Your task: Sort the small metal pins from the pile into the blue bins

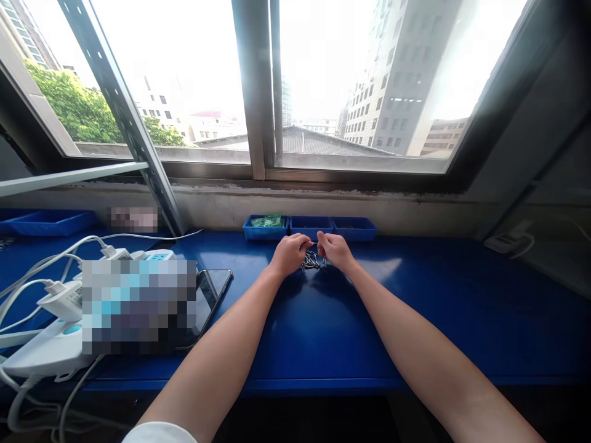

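My left hand [290,253] and my right hand [336,251] meet above the blue tabletop, fingers pinched toward each other. Between the fingertips runs a small thin metal piece [315,243], held from both sides; its exact kind is too small to tell. Just below lies a loose pile of slim metal parts that look like screws [310,262], partly covered by my hands. Another slim part hangs or stands close under my right fingers; whether it is gripped cannot be made out.
Three blue bins stand behind my hands: the left bin [266,232] holds green packets. On the left are a phone [217,289], a white power strip [44,354] with cables, and a metal post [161,200]. The blue table [332,332] ends near my forearms.
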The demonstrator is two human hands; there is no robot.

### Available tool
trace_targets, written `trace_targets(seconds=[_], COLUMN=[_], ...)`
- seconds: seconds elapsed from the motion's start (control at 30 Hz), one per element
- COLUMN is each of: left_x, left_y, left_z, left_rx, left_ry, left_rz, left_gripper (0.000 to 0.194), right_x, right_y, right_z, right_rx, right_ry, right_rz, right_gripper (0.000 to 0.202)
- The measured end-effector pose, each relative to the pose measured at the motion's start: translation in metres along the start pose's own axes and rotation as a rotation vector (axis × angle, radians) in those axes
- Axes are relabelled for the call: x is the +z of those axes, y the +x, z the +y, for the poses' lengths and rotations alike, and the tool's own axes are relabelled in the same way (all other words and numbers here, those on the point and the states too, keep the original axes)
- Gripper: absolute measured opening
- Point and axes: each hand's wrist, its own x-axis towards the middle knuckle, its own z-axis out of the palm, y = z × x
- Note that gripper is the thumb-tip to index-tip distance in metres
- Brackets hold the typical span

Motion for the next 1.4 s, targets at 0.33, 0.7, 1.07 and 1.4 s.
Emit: trace_targets(seconds=[0.33,0.7,1.07,1.4], left_x=[-0.002,0.004,0.003,0.005], left_y=[0.000,-0.001,-0.003,-0.004], left_z=[-0.008,-0.014,-0.022,-0.024], left_rx=[-0.074,-0.071,-0.267,-0.265], left_ry=[-0.006,-0.102,0.069,0.180], left_rz=[0.010,0.014,-0.050,-0.188], left_gripper=[0.021,0.028,0.036,0.032], right_x=[-0.010,-0.015,-0.040,-0.026], right_y=[-0.002,-0.002,0.006,0.001], right_z=[0.000,0.001,0.031,0.032], right_rx=[0.054,0.079,-0.035,-0.094], right_ry=[0.454,0.461,0.025,-0.547], right_rz=[-0.072,-0.126,0.412,0.205], right_gripper=[0.060,0.063,0.057,0.046])
